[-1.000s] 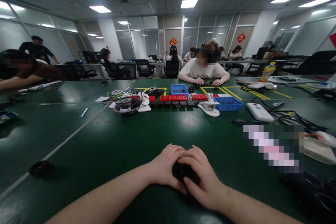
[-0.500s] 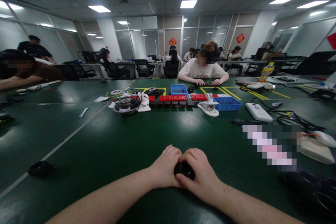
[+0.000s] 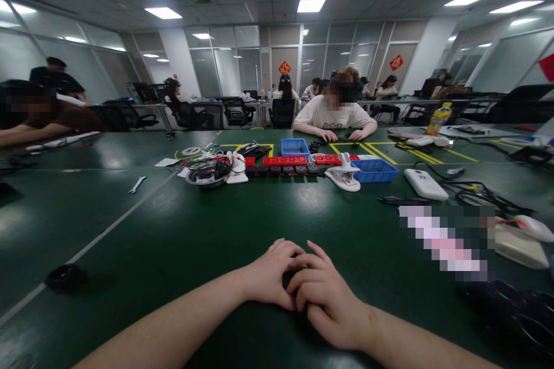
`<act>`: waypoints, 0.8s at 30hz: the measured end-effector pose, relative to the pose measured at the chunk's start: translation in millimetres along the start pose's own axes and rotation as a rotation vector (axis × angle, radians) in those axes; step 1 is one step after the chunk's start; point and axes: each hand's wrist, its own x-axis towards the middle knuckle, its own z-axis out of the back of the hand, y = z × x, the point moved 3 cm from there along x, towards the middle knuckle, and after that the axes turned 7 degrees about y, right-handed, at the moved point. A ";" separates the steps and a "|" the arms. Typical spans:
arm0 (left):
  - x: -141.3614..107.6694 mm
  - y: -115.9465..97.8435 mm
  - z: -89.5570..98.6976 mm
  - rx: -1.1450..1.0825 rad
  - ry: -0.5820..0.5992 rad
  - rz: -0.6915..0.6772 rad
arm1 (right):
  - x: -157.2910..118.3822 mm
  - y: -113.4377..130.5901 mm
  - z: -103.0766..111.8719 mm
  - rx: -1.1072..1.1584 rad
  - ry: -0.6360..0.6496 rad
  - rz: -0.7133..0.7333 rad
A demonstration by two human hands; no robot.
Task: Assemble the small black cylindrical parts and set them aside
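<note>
A small black round part (image 3: 287, 280) sits low over the near middle of the green table, mostly covered by fingers. From its left side my left hand (image 3: 270, 272) wraps round it, thumb toward me. My right hand (image 3: 325, 294) presses curled fingers over its right side, with the index finger raised and the thumb tucked underneath. Fingertips of both hands meet at the top of the part. Its exact kind is hidden.
Another black ring-shaped part (image 3: 67, 278) lies at left; several dark round parts (image 3: 519, 314) are at right. Further back are a wrench (image 3: 137, 185), a metal bowl of cables (image 3: 208, 176), a red power strip (image 3: 285, 161), a white clip (image 3: 345, 176) and a blue bin (image 3: 375, 170). A person (image 3: 335, 112) sits opposite.
My right hand has shifted its grip: its fingers now cover the black part's face, which was visible before, and its thumb has dropped lower. My left hand stays in place.
</note>
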 end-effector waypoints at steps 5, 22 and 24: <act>-0.8 -1.3 1.0 0.016 0.016 -0.003 | -2.5 4.0 3.5 -0.022 -0.003 0.055; -0.8 -11.7 -3.3 0.236 -0.069 0.141 | 0.4 -18.5 -8.2 -0.211 -0.071 -0.342; -0.5 -10.6 -3.5 0.211 -0.066 0.160 | 0.7 -17.7 -7.5 -0.217 -0.068 -0.337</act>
